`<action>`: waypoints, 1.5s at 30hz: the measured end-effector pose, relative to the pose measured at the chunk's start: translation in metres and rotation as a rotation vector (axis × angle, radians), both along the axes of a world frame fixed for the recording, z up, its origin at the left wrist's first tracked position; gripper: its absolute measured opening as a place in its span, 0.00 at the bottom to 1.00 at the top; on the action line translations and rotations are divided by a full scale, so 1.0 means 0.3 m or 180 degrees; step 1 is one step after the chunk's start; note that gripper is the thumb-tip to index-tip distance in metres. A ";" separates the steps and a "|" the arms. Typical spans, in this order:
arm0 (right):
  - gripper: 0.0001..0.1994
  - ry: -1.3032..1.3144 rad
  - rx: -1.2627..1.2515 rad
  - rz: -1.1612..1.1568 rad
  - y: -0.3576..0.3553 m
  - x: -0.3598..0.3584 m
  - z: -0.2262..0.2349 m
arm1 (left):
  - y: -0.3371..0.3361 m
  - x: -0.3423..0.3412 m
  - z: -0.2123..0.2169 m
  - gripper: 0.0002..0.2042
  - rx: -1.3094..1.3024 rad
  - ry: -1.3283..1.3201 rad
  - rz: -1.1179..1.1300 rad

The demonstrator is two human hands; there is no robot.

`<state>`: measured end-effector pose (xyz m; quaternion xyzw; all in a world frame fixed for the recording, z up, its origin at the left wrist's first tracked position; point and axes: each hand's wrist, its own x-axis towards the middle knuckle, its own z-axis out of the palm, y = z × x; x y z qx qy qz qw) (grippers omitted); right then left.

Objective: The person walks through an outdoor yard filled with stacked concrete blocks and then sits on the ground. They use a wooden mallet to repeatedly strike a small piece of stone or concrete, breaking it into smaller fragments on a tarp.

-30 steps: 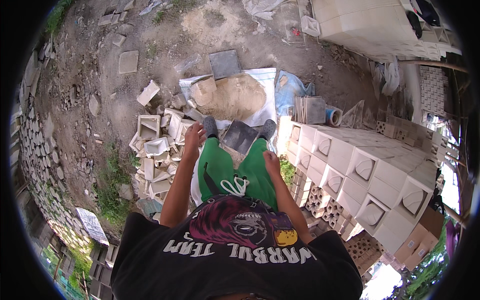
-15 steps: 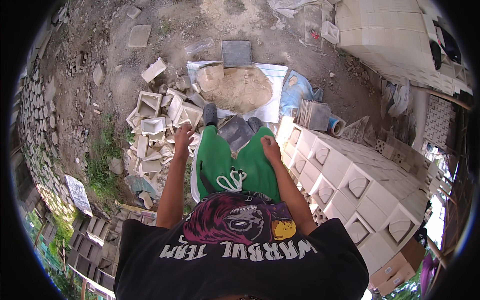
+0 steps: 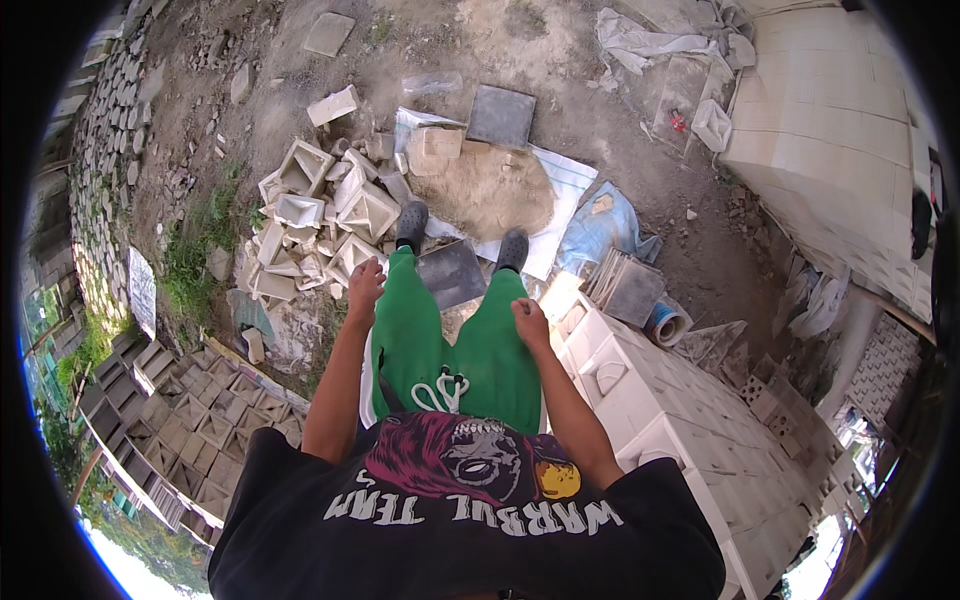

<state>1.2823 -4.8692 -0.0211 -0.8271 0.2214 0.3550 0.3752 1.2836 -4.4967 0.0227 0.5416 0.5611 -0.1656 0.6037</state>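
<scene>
Over on the far left I see rows of stones (image 3: 110, 165) running along the dirt, then a pale sheet (image 3: 142, 292) and some grass (image 3: 188, 265). Below them, near the person's left elbow, sit rows of open blocks (image 3: 205, 412).

Next comes the heap (image 3: 367, 212), cream hollow blocks tumbled together at odd tilts, some upturned, ahead of the person's left hand (image 3: 367, 290). That hand hangs beside the left thigh, near the heap's close edge, its fingers loosely bent with nothing visible in them.

The person wears green trousers (image 3: 408, 325) and a black shirt (image 3: 300, 540). The left shoe (image 3: 411, 222) stands right by the heap. A dark tile (image 3: 452, 275) lies between the feet. Beyond it, sand (image 3: 495, 190) is spread on a white sack (image 3: 567, 180), with a brick (image 3: 442, 143) at its upper left and a grey slab (image 3: 501, 116) at its far edge. The right shoe (image 3: 512, 248) is on the near side of the sand.

The right hand (image 3: 531, 322) is at the right thigh, fingers curled in; I can't tell whether they close on anything. It is near the stack (image 3: 640, 365) of pale blocks on the right. Past that are a blue sheet (image 3: 605, 230), leaning tiles (image 3: 632, 295), a blue-and-white roll (image 3: 667, 323) and, farthest right, a big pale wall (image 3: 815, 130).
</scene>
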 end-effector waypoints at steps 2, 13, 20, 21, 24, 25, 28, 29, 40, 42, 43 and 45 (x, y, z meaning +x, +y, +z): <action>0.26 0.0107 0.0013 0.0107 -0.053 0.000 -0.008 | -0.112 0.019 0.011 0.27 0.0051 0.0019 -0.0217; 0.23 0.0275 -0.0394 0.1058 -0.027 -0.027 -0.128 | -0.281 -0.101 -0.435 0.27 -0.0063 -0.0191 -0.1490; 0.23 0.0025 -0.0298 0.0840 0.154 0.066 -0.453 | -0.083 -0.159 -0.747 0.26 0.0255 0.0194 -0.2099; 0.22 0.0046 -0.0264 0.0885 0.179 0.075 -0.511 | -0.067 -0.162 -0.806 0.26 0.0293 0.0246 -0.2097; 0.21 0.0149 -0.0155 0.1126 0.262 0.100 -0.747 | -0.030 -0.164 -1.045 0.26 0.0352 0.0342 -0.2156; 0.22 0.0235 -0.0122 0.1280 0.273 0.093 -0.850 | -0.029 -0.182 -1.145 0.27 0.0309 0.0352 -0.2218; 0.25 0.0324 -0.0154 0.1918 0.312 0.103 -1.160 | -0.049 -0.161 -1.370 0.30 0.0433 0.0398 -0.2996; 0.26 0.0309 -0.0191 0.2135 0.338 0.125 -1.252 | -0.050 -0.142 -1.444 0.31 0.0523 0.0403 -0.3379; 0.35 0.0344 -0.0241 0.3503 0.406 0.146 -1.670 | -0.200 -0.205 -1.864 0.40 0.1032 -0.0385 -0.4470; 0.32 0.0193 -0.0124 0.3533 0.393 0.143 -1.680 | -0.197 -0.215 -1.859 0.39 0.1007 -0.0439 -0.4405; 0.31 0.0107 -0.0071 0.3546 0.387 0.140 -1.684 | -0.194 -0.212 -1.856 0.39 0.0950 -0.0418 -0.4438; 0.30 0.0151 0.0028 0.3646 0.391 0.130 -1.689 | -0.188 -0.205 -1.840 0.38 0.0858 -0.0362 -0.4467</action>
